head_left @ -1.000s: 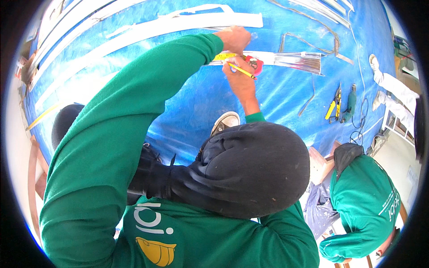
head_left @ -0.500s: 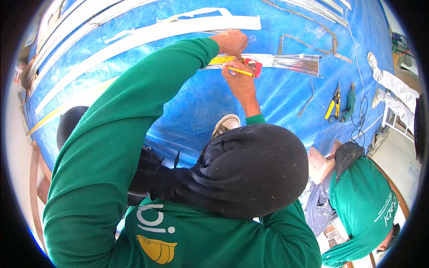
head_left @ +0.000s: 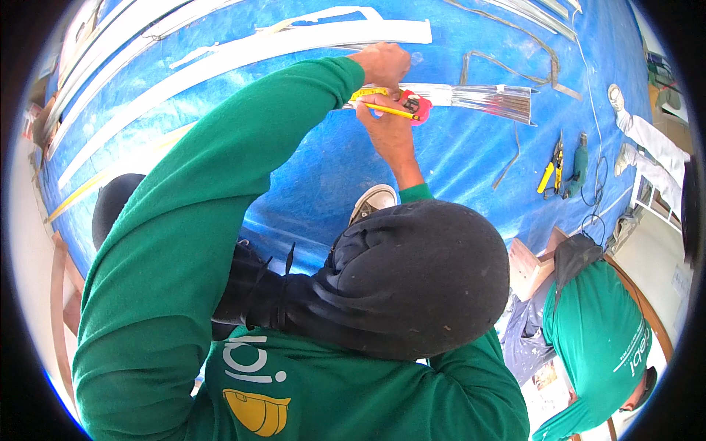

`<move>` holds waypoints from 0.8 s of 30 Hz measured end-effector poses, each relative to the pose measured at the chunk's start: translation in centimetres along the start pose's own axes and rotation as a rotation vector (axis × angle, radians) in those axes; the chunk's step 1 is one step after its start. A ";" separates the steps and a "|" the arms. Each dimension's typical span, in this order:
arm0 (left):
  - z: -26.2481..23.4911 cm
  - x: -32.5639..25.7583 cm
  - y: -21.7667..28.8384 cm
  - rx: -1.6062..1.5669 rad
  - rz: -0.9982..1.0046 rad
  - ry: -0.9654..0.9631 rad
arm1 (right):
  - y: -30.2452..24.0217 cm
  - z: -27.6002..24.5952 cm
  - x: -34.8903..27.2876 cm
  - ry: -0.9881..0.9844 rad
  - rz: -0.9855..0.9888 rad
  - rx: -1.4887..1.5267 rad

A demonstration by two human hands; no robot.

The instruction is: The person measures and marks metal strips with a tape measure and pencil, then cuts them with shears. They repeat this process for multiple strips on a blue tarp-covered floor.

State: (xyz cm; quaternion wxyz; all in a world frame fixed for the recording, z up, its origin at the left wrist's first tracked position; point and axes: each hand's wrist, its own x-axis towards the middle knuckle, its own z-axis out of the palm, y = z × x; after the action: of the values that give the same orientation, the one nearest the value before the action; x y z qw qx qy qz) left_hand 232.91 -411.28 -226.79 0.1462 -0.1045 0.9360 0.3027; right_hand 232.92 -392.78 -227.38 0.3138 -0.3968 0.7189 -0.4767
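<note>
My left hand (head_left: 384,64) reaches over the metal strips with its fingers curled down beside the tape measure. What those fingers grip is hidden. A yellow pencil (head_left: 397,112) lies in the grip of my right hand (head_left: 390,138), just below. The red tape measure (head_left: 421,108) sits at the fingers of both hands, its yellow blade (head_left: 368,94) out to the left. Beneath them, shiny metal strips (head_left: 485,101) extend to the right over the blue sheet.
Long white strips (head_left: 243,55) curve across the upper left of the blue sheet (head_left: 316,162). To the right lie yellow-handled snips (head_left: 550,173) and a green corded power tool (head_left: 578,169). A co-worker in green (head_left: 596,331) is at lower right; another person's white-clad legs (head_left: 651,151) show farther off.
My right hand has shifted slightly left with the pencil. The tape blade now shows a shorter, curved length beside the hands, and the red case has tilted a little.
</note>
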 end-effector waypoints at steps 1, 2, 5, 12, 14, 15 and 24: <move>0.0 0.0 0.0 -0.006 0.008 0.005 | 0.1 0.1 0.0 -0.004 -0.002 -0.010; 0.0 0.0 0.0 -0.003 -0.003 -0.005 | 0.2 0.2 0.0 -0.001 -0.026 -0.028; 0.2 0.2 0.0 0.019 -0.029 -0.003 | 0.8 0.5 0.2 0.001 -0.067 -0.082; 0.3 -0.1 0.0 -0.004 -0.013 0.019 | 2.1 1.4 0.7 0.013 -0.142 -0.115; 0.2 -0.2 0.0 -0.008 -0.024 0.006 | 2.2 1.4 0.7 0.010 -0.153 -0.125; 0.2 -0.3 0.0 -0.017 -0.023 0.014 | 2.2 1.4 0.7 0.014 -0.162 -0.138; 0.0 -0.5 0.1 -0.045 -0.031 0.030 | 2.0 1.2 0.6 -0.001 -0.170 -0.189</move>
State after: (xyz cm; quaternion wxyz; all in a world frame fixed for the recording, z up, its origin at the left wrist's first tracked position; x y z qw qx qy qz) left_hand 233.39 -411.10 -226.58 0.1346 -0.1268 0.9293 0.3197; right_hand 233.09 -393.41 -229.72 0.2336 -0.4843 0.7244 -0.4315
